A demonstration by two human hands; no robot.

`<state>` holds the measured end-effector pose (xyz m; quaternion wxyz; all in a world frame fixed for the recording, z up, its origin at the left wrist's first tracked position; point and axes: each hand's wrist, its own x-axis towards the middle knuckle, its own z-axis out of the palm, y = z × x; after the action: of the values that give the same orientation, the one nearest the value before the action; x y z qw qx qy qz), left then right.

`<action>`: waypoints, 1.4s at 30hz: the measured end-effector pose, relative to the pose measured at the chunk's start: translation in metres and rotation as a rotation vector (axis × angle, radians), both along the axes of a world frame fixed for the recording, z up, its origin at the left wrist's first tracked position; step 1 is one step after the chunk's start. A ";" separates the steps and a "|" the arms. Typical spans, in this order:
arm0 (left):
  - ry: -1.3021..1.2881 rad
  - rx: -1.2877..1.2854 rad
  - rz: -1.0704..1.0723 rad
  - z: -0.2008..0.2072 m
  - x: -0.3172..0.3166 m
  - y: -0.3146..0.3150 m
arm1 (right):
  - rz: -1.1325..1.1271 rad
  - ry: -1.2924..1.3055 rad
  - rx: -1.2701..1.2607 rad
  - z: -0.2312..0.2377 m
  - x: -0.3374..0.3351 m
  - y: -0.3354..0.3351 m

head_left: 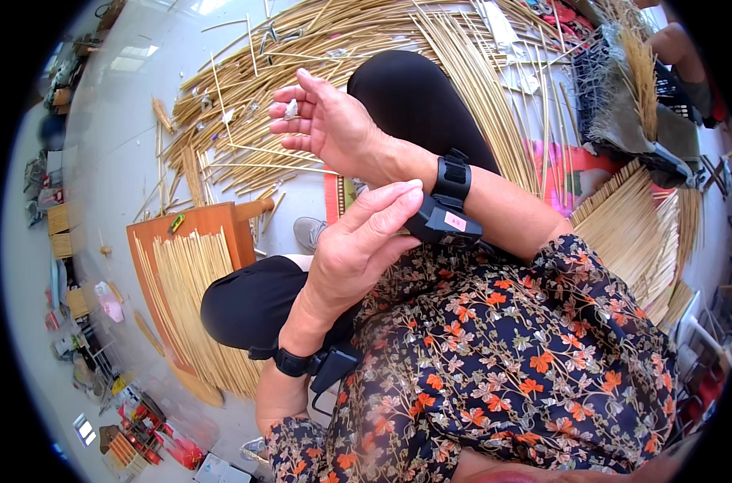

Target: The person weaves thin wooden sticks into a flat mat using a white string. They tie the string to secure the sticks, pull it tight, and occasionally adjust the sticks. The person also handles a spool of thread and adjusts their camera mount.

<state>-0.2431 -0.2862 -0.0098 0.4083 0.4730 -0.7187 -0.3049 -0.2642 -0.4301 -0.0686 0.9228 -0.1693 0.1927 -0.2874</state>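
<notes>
My left hand (354, 241) reaches across to my right wrist. Its thumb and fingers close around the edge of a black box-shaped wrist device (448, 221) with a small pink label. A black strap (453, 177) holds that device on my right forearm. Palm up, my right hand (329, 121) is stretched out with its fingers apart. A small white scrap (290, 109) shows at one of its fingers; whether it is wrapped on or stuck there I cannot tell. A second black wrist device (334, 366) sits on my left wrist.
Long straw-coloured stalks (358, 60) lie heaped on the floor ahead. Trimmed stalks (193, 298) rest on a wooden stool (144, 233) at left, with a green-and-yellow cutter (177, 223) at its edge. Another stalk bundle (623, 225) lies right. Someone's arm (678, 52) shows far right.
</notes>
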 end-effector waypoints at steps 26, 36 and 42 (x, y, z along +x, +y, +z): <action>-0.047 -0.222 0.170 -0.025 -0.074 -0.034 | -0.082 -0.287 0.284 -0.018 -0.009 -0.050; -0.001 -0.266 0.198 -0.025 -0.065 -0.064 | -0.140 -0.231 0.393 -0.020 0.008 -0.061; -0.058 -0.338 0.181 -0.032 -0.067 -0.062 | -0.089 -0.269 0.371 -0.027 0.012 -0.057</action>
<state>-0.3097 -0.3483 -0.0420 0.4866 0.4690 -0.7258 -0.1280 -0.2520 -0.4866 -0.0960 0.9419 0.0518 0.1250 -0.3075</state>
